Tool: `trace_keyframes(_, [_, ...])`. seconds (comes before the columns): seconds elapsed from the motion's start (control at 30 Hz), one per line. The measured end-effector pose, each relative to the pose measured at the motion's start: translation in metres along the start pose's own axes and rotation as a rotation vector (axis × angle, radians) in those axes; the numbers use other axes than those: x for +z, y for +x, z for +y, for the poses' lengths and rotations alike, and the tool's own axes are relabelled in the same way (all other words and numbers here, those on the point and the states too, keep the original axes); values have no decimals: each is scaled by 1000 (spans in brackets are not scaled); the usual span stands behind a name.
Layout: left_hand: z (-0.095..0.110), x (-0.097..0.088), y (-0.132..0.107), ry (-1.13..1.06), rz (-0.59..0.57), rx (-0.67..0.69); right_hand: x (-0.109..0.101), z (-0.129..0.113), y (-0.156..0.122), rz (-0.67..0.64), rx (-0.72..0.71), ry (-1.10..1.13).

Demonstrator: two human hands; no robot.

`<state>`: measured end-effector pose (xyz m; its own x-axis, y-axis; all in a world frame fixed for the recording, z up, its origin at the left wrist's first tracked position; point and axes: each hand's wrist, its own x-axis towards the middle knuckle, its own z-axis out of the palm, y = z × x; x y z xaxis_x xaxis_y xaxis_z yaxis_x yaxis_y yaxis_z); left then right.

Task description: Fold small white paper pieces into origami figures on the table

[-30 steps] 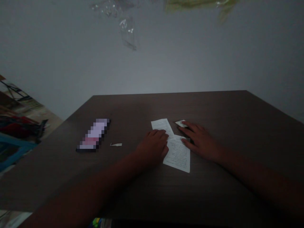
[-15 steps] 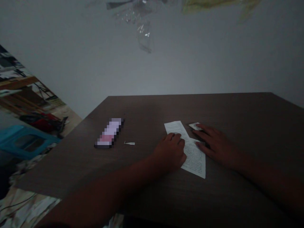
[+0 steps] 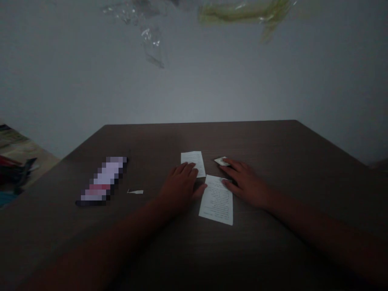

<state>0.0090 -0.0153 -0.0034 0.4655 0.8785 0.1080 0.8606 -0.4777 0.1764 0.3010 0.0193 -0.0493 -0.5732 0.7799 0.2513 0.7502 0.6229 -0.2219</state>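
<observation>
Two pieces of printed paper lie on the dark wooden table. My left hand (image 3: 180, 186) rests with its fingers spread on the farther printed sheet (image 3: 193, 157), covering its lower left part. Its thumb reaches the edge of the nearer printed sheet (image 3: 216, 202). My right hand (image 3: 245, 182) lies flat and open, its thumb on the upper right of that nearer sheet. Under the right fingertips is a small pale folded piece (image 3: 220, 161); its kind I cannot make out.
A phone (image 3: 103, 182) with a blurred-out screen lies on the left of the table (image 3: 260, 139). Between it and my left hand is a small white paper scrap (image 3: 135, 191). Behind the table stands a pale wall (image 3: 212, 81) with clear and yellow tape (image 3: 236, 14) on it.
The two printed sheets, overlapping or touching before, now lie apart with a small gap. My left hand has moved left with the farther sheet and spread its fingers. The view has turned right.
</observation>
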Motion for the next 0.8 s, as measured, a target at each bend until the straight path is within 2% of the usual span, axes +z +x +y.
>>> trace_keyframes(0.2, [17,2,-8,-46,-95,190,0,0,2,4,39,48])
trace_keyframes(0.3, [12,4,-8,-26,-69,144,1,0,3,36,46,58])
trace_keyframes(0.43, [-7,4,-4,47,-69,33,2,2,4,58,31,104])
trace_keyframes(0.53, [-13,1,-2,89,-44,20,1,2,5,54,24,116])
trace_keyframes(0.63, [-8,-3,-6,34,-46,167,-2,0,5,60,7,108])
trace_keyframes(0.7, [0,-5,-10,-35,-105,301,-3,-2,5,73,-17,87])
trace_keyframes(0.8, [10,-6,-15,-75,-133,348,-7,-6,3,114,-75,42])
